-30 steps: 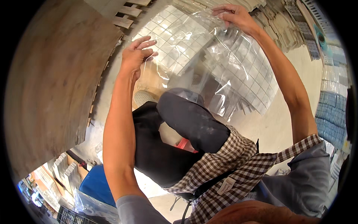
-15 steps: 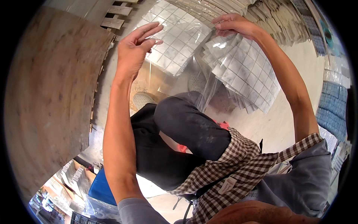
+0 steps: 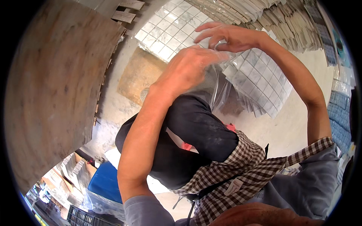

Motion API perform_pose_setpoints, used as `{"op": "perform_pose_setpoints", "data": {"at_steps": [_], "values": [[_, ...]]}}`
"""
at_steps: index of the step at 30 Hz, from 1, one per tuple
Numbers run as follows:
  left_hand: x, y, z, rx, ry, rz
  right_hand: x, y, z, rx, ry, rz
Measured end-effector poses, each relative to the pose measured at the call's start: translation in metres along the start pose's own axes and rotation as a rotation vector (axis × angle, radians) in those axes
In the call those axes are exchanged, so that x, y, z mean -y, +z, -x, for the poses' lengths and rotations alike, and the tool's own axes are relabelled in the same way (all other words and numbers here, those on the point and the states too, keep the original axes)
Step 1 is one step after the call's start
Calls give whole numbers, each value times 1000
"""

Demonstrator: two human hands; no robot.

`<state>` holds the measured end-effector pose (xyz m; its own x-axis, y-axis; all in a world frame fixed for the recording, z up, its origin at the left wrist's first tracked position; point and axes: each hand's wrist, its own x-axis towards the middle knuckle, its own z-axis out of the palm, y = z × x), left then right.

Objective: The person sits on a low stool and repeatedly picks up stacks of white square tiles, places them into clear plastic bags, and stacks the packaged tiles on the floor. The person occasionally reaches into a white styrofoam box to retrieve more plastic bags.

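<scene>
Near the top centre of the frame, the left hand (image 3: 188, 69) and the right hand (image 3: 228, 37) meet over a clear plastic bag (image 3: 218, 88), both sets of fingers pinched together on its crinkled upper edge. Inside and behind the film lies a sheet of small white square mosaic tiles (image 3: 260, 81), which runs from upper centre down toward the right. A second tile sheet (image 3: 166, 32) lies flat on the pale concrete floor (image 3: 279, 128) at upper centre (just beside a brown cardboard square (image 3: 139, 75)). A large curved plywood panel (image 3: 52, 86) fills the left side. Stacks of bagged tile sheets (image 3: 279, 20) line the upper right, with blue mosaic sheets (image 3: 341, 120) along the right edge.
</scene>
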<state>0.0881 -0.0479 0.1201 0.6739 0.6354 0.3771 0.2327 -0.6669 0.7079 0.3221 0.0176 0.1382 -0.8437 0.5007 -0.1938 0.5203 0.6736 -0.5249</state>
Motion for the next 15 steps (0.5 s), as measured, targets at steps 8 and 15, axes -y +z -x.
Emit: {"op": "perform_pose_setpoints", "data": {"at_steps": [8,15], "values": [[53,18,3,-267,-305,61,-34,3,35,-305,371,-126],[86,5,3,-79,-687,149,-41,-25,26,-531,144,401]]}}
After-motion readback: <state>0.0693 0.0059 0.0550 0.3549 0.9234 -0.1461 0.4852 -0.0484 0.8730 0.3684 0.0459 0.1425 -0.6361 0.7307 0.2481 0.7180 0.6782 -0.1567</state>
